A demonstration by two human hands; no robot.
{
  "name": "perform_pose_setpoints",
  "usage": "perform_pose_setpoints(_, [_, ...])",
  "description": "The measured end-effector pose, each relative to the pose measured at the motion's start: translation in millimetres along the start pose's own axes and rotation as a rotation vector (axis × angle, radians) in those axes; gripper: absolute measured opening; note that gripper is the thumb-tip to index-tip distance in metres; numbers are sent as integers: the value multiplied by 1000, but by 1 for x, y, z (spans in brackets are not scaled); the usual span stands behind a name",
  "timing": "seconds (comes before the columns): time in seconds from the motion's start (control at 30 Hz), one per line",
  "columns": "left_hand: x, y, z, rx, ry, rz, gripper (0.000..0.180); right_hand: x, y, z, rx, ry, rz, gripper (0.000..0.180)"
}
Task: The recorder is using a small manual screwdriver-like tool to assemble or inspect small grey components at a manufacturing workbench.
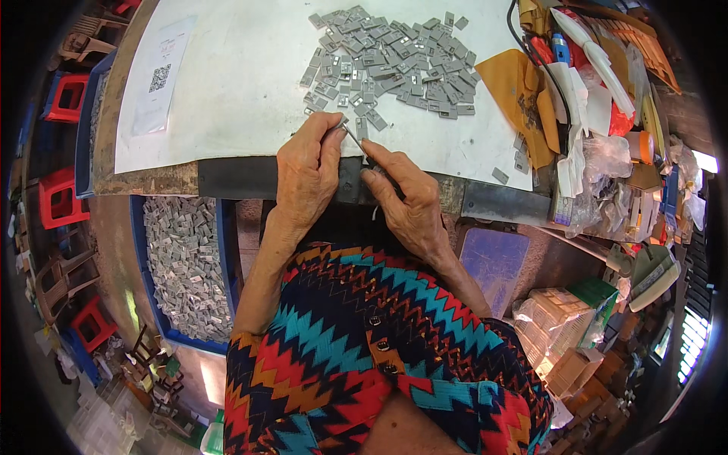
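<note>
My left hand point(307, 171) rests on the front edge of the white-topped table point(243, 83) and pinches a small grey metal piece point(336, 133) between thumb and fingers. My right hand point(406, 201) holds a thin metal tool point(358, 142) whose tip meets that piece. Just beyond my hands lies a heap of several small grey metal parts point(394, 61), spread over the white surface.
A blue crate point(186, 265) full of the same grey parts stands on the floor at lower left. Bags, paper, tape and bottles point(599, 136) clutter the table's right side. Red plastic stools point(64, 197) stand at far left. A sheet of paper point(159, 76) lies at the table's left.
</note>
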State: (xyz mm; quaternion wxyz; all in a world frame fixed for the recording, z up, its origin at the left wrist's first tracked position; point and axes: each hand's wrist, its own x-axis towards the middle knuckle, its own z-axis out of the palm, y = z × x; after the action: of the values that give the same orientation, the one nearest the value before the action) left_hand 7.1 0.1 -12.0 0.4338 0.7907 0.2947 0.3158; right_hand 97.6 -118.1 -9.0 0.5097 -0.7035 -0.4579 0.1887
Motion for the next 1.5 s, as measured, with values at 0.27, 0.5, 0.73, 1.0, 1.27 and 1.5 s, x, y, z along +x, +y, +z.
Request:
perform_pose_setpoints(0.27, [-1,0,-5,-16,-22,24,12,-1,-3,-1,71,-55,53,35])
perform_pose_setpoints(0.5, [-1,-2,-3,92,1,124,13,0,-4,5,-274,24,-177,37])
perform_pose_setpoints(0.73, [-5,-2,-2,36,29,120,15,-1,-7,4,-100,-30,-73,34])
perform_pose_setpoints(1.0, [-7,1,-6,36,26,80,13,-1,-15,-1,266,-127,242,30])
perform_pose_setpoints(1.27, [-7,2,-4,14,56,73,10,0,-13,-1,610,-146,380,28])
perform_pose_setpoints(1.5, [-10,-6,-18,-21,17,-54,12,5,-13,1,333,-259,348,30])
